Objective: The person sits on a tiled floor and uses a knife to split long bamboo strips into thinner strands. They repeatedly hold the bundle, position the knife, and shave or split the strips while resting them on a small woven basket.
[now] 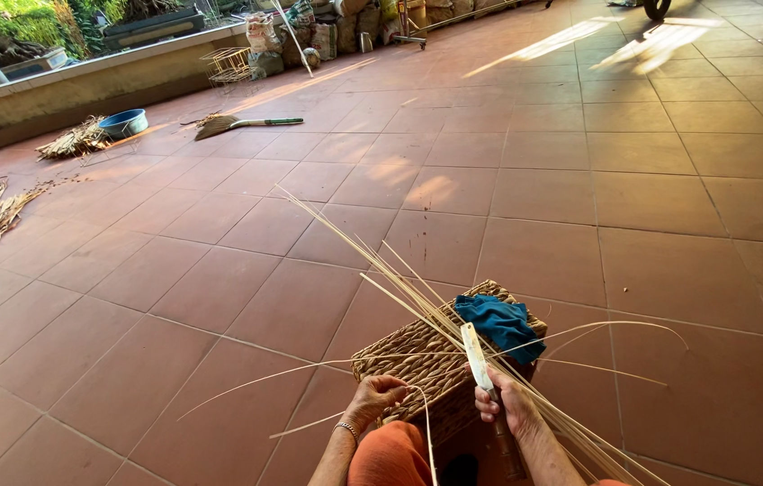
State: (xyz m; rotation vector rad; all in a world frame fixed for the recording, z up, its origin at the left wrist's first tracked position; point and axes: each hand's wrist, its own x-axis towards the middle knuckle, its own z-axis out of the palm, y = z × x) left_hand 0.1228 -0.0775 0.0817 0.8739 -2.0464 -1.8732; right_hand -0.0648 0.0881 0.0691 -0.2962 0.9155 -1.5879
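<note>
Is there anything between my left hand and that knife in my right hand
Nothing solid. The left hand and the knife in the right hand are apart over the woven basket; only one thin curved strip crosses the gap.

A cloth [500,325] lies on the woven basket [426,360]; a broom [242,123] and a basin [123,122] lie far behind, to the left.

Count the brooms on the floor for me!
1. The broom lies on the tiles far off at upper left, near the blue bowl. More might hide among the bags by the wall.
</note>
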